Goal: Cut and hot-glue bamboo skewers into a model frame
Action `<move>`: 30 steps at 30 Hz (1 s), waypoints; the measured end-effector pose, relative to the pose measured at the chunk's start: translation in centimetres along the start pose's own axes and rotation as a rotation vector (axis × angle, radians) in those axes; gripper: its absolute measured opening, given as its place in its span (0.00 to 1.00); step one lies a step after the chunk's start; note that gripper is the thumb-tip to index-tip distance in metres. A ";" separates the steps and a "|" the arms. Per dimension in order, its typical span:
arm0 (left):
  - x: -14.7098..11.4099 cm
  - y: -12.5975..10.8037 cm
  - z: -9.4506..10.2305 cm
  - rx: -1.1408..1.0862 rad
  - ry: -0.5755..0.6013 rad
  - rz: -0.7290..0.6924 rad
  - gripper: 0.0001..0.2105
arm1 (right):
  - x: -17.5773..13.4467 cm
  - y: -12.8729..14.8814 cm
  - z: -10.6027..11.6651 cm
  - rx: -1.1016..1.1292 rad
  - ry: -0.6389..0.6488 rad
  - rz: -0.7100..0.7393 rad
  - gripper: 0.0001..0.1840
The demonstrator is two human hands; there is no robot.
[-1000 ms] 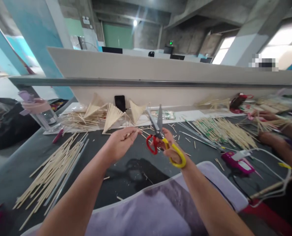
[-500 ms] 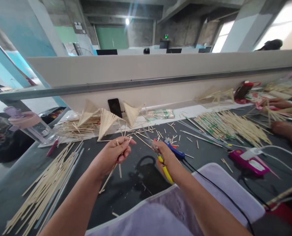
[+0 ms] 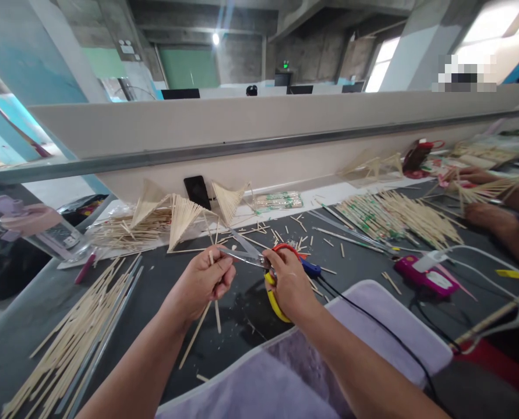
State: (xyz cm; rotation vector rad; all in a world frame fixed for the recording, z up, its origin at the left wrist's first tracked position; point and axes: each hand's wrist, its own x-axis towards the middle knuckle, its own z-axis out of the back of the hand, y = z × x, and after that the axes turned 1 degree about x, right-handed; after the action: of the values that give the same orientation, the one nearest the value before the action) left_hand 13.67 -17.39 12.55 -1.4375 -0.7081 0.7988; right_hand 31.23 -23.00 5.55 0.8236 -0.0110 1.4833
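Observation:
My left hand (image 3: 209, 282) is closed around thin wooden sticks (image 3: 218, 317), which poke out below and above the fingers. My right hand (image 3: 289, 285) grips a pair of scissors (image 3: 248, 256) with yellow and red handles. The blades are spread apart and point left, the lower one reaching the fingertips of my left hand. Behind my left hand stands a fan-shaped model of wooden sticks (image 3: 184, 218). A blue tool with a black cord, which looks like a glue gun (image 3: 310, 267), lies just beyond my right hand, partly hidden by it.
Long sticks (image 3: 73, 331) lie at the left beside a bottle (image 3: 41, 224). Cut stick pieces are strewn mid-table. Chopsticks in wrappers (image 3: 366, 215) and a magenta power strip (image 3: 425, 273) are at the right, near another person's hands (image 3: 486, 218). A purple cloth (image 3: 373, 326) lies in front.
The scissors have opened, and their blades have swung left to my left hand. A small pale piece now shows above the left hand. The view has shifted slightly.

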 end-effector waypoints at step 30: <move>2.2 0.6 6.8 -0.133 0.095 0.133 0.09 | -0.5 -2.2 -0.7 -0.081 0.453 -0.100 0.17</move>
State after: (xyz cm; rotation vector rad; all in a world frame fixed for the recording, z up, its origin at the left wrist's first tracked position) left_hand 9.29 -11.70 12.05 -1.6460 -0.6071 0.7920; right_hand 32.76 -22.80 3.70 0.4037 0.3023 1.5345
